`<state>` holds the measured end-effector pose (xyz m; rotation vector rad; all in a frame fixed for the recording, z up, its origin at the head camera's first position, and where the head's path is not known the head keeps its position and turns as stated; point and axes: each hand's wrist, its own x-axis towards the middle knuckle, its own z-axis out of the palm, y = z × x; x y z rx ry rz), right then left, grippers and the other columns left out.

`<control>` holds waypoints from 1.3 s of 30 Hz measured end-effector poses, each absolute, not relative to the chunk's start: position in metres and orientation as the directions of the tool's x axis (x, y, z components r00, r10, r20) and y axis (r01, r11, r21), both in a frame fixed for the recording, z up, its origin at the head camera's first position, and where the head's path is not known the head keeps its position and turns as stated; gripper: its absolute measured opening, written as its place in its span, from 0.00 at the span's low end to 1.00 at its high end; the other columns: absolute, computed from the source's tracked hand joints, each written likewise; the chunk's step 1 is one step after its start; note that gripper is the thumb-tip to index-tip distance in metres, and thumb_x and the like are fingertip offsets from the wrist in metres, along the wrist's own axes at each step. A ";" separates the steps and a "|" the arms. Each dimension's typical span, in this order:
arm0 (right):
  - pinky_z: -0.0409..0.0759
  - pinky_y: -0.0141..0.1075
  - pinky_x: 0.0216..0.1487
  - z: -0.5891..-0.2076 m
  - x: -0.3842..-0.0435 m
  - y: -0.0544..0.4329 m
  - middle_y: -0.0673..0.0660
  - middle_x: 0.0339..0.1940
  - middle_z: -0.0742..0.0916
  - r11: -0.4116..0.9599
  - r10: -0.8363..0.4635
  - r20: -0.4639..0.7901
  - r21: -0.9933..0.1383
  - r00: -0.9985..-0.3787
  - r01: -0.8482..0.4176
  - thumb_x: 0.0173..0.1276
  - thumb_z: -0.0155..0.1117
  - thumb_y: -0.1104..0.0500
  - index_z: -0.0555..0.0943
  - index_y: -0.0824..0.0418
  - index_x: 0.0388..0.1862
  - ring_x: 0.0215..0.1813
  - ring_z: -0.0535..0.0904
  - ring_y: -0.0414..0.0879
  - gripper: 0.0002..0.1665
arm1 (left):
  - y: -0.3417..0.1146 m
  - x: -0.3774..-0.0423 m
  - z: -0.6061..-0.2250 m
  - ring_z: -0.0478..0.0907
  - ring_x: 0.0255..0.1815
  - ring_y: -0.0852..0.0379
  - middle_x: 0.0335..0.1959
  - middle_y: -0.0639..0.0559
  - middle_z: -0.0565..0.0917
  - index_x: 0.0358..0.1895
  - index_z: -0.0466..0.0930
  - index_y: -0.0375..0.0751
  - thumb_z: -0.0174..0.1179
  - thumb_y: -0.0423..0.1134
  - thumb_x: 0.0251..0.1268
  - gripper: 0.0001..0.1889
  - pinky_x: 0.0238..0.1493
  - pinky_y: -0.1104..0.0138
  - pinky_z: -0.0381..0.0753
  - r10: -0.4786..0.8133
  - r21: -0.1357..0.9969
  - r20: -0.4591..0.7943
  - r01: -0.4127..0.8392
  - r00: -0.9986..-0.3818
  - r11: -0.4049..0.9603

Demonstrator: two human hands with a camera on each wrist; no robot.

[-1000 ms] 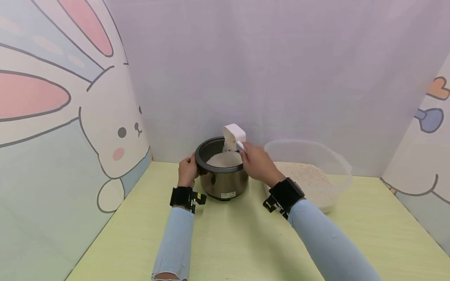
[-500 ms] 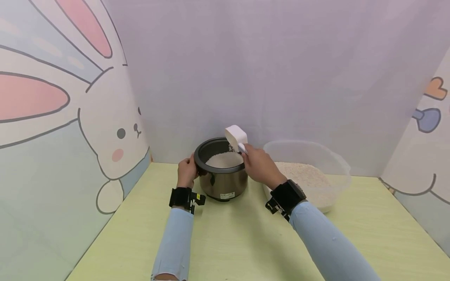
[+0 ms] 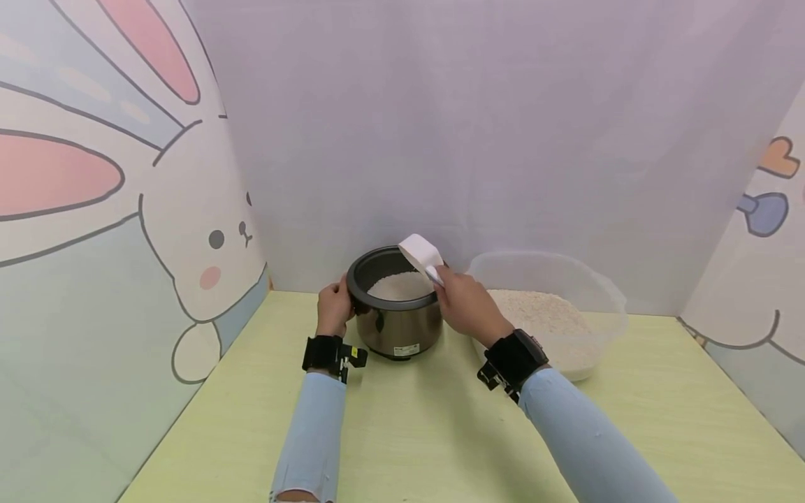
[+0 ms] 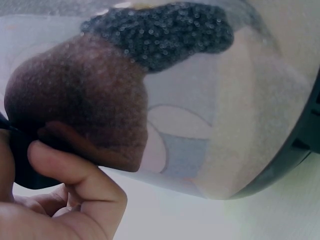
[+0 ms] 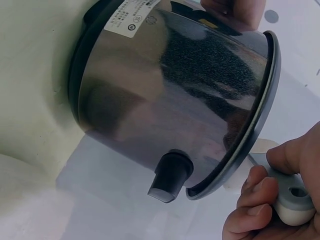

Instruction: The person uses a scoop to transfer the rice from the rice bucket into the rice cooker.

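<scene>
A dark, shiny rice cooker (image 3: 400,328) without a lid stands on the table, with white rice (image 3: 402,285) inside. At its left side my left hand (image 3: 335,307) grips the black side handle (image 4: 30,160), with fingers curled around it in the left wrist view. My right hand (image 3: 467,304) holds a white scoop (image 3: 420,253) by its grey-topped handle (image 5: 292,195). The scoop's cup is tilted over the cooker's right rim, and its inside is hidden from the head view. On the cooker's wall another black side handle (image 5: 171,175) sticks out.
Right of the cooker stands a translucent plastic tub (image 3: 604,293) with a bed of rice (image 3: 547,321), partly behind my right forearm. A pale yellow-green table (image 3: 402,433) lies beneath. A lilac cloth backdrop (image 3: 440,126) and a rabbit-printed panel (image 3: 207,195) close off the back and left.
Rice was falling from the scoop into the cooker; no falling grains show now. The scoop has dropped slightly and changed its tilt. My left hand stays in place.
</scene>
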<state>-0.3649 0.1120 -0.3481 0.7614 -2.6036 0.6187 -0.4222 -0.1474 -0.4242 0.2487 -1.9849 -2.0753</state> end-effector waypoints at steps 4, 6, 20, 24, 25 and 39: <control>0.76 0.45 0.31 -0.351 -0.364 0.113 0.61 0.35 0.83 0.768 -0.418 0.446 -0.292 -0.791 -0.570 0.80 0.54 0.63 0.73 0.68 0.63 0.30 0.78 0.51 0.17 | -0.147 -0.421 -0.424 0.69 0.19 0.61 0.22 0.54 0.70 0.36 0.76 0.38 0.51 0.55 0.81 0.22 0.23 0.70 0.73 -0.306 0.997 0.054 0.066 -0.951 -0.029; 0.76 0.46 0.32 -0.352 -0.363 0.113 0.62 0.35 0.83 0.768 -0.423 0.451 -0.281 -0.786 -0.575 0.80 0.54 0.63 0.73 0.68 0.65 0.31 0.78 0.52 0.18 | -0.147 -0.421 -0.423 0.69 0.19 0.61 0.22 0.54 0.70 0.36 0.76 0.38 0.51 0.55 0.81 0.22 0.23 0.70 0.72 -0.306 0.998 0.052 0.062 -0.951 -0.025; 0.77 0.47 0.36 -0.355 -0.364 0.118 0.66 0.40 0.83 0.768 -0.429 0.436 -0.285 -0.791 -0.573 0.81 0.53 0.63 0.68 0.70 0.71 0.37 0.80 0.55 0.24 | -0.146 -0.422 -0.423 0.69 0.19 0.62 0.23 0.54 0.70 0.37 0.75 0.38 0.50 0.55 0.82 0.22 0.23 0.71 0.71 -0.302 0.998 0.049 0.057 -0.952 -0.019; 0.79 0.53 0.41 -0.352 -0.365 0.131 0.69 0.42 0.84 0.774 -0.416 0.469 -0.267 -0.779 -0.574 0.81 0.52 0.63 0.66 0.72 0.73 0.41 0.82 0.61 0.25 | -0.147 -0.423 -0.424 0.67 0.17 0.61 0.21 0.54 0.69 0.35 0.74 0.39 0.50 0.54 0.82 0.22 0.22 0.69 0.71 -0.303 0.997 0.066 0.075 -0.951 -0.019; 0.79 0.54 0.41 -0.351 -0.366 0.136 0.69 0.41 0.84 0.778 -0.405 0.483 -0.263 -0.776 -0.570 0.81 0.52 0.63 0.66 0.71 0.73 0.41 0.82 0.61 0.25 | -0.146 -0.423 -0.425 0.67 0.17 0.61 0.20 0.54 0.69 0.34 0.74 0.39 0.50 0.54 0.82 0.22 0.22 0.69 0.71 -0.303 0.997 0.068 0.077 -0.951 -0.018; 0.75 0.55 0.37 -0.345 -0.363 0.220 0.70 0.37 0.82 0.847 -0.313 0.474 -0.253 -0.823 -0.468 0.81 0.49 0.66 0.66 0.75 0.71 0.35 0.80 0.61 0.24 | -0.146 -0.424 -0.425 0.67 0.18 0.62 0.22 0.55 0.69 0.37 0.74 0.38 0.49 0.56 0.82 0.23 0.23 0.71 0.70 -0.288 0.998 0.051 0.056 -0.956 -0.007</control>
